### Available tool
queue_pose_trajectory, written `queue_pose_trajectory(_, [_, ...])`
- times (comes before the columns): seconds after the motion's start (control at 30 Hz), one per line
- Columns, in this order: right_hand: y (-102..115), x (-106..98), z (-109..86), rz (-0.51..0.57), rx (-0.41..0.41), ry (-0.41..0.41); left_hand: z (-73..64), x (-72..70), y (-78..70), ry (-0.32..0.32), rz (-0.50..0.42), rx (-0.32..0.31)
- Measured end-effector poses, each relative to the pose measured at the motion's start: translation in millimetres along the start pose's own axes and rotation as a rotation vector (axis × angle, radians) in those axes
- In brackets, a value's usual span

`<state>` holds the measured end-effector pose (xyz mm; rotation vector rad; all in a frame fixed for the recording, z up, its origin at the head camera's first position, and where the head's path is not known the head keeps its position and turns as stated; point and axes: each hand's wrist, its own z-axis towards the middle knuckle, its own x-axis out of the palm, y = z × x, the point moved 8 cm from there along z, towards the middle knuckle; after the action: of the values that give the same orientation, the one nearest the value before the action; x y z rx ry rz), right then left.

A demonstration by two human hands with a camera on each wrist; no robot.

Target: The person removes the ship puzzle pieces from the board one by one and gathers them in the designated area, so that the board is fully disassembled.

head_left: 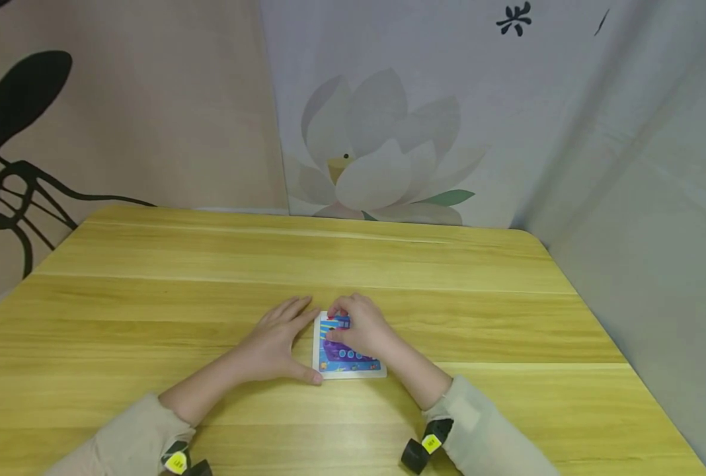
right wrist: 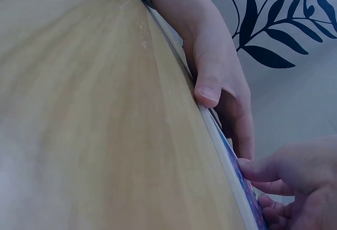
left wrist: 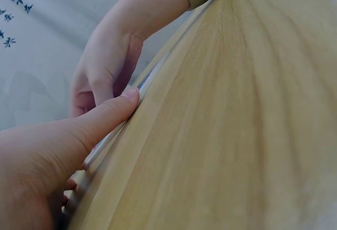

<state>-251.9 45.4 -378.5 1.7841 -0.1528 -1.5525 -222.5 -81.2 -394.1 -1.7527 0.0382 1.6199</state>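
Note:
A square picture board (head_left: 353,374) with a white border lies flat on the table, printed with a purple shape and blue water. My left hand (head_left: 275,347) is spread along its left side, thumb at the near left corner and fingers reaching toward the far left corner. Over the upper right part of the picture bends my right hand (head_left: 361,327), with thumb and fingertips down on the printed surface. In the right wrist view the right thumb (right wrist: 260,170) meets the picture near the white edge. I cannot tell whether a loose piece is between those fingers.
The yellow wood-grain table (head_left: 210,251) extends around the board on all sides. Behind it hangs a pale cloth backdrop (head_left: 389,39) with a printed lotus flower, and more cloth runs down the right side. Both wrists carry black devices with yellow labels.

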Motion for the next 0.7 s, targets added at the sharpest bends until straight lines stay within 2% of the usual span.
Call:
queue_pose_trajectory(0.33, [0.2,-1.1,-2.8,0.042,-0.024,-0.037,-0.1,0.1,-0.2,0.005,-0.004,-0.015])
queue_pose_trajectory(0.47, [-0.4,-2.1,-4.5,0.083,-0.043,-0.065,0.2,-0.2,-0.7,0.004,-0.003,-0.018])
queue_pose_trajectory(0.7, [-5.1,-3.3,-7.3,0.161,-0.029,-0.107,0.3,-0.2,-1.5,0.007,-0.005,-0.017])
